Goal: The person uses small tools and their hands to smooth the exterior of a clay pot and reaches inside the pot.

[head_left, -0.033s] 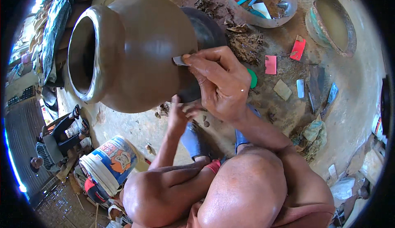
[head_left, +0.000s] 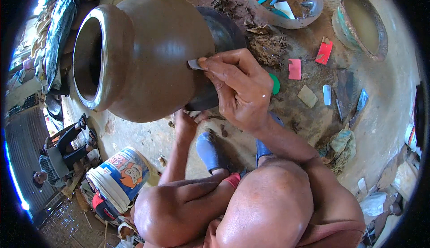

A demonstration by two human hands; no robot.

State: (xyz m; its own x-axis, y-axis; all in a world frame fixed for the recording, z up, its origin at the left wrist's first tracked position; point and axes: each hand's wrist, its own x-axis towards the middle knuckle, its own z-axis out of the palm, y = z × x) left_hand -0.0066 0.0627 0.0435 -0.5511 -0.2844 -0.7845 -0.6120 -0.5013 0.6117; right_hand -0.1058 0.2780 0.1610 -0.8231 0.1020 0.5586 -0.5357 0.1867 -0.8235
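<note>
A brown clay pot (head_left: 156, 55) with a wide, thick-rimmed mouth facing left stands on a dark round base (head_left: 224, 33), partly hidden behind it. My right hand (head_left: 244, 89) is closed, pinching a small grey flat scraper (head_left: 194, 64) between thumb and fingers. The scraper's edge touches the pot's right side. Lower down, my left hand (head_left: 184, 121) is just below the pot by the base's near edge. Its fingers look apart and hold nothing visible, though they are blurred and partly hidden.
A clear bowl (head_left: 291, 22) of coloured scraps and a water-filled basin (head_left: 342, 30) stand at the far right. Pink (head_left: 294, 69) and red pieces (head_left: 324, 51) lie on the floor with a cloth (head_left: 342, 142). A printed bucket (head_left: 118, 176) stands left; a seated person (head_left: 51, 169) is beyond.
My left hand has shifted slightly left, its fingertips now nearer the underside of the pot. My right hand and the scraper stay in nearly the same place.
</note>
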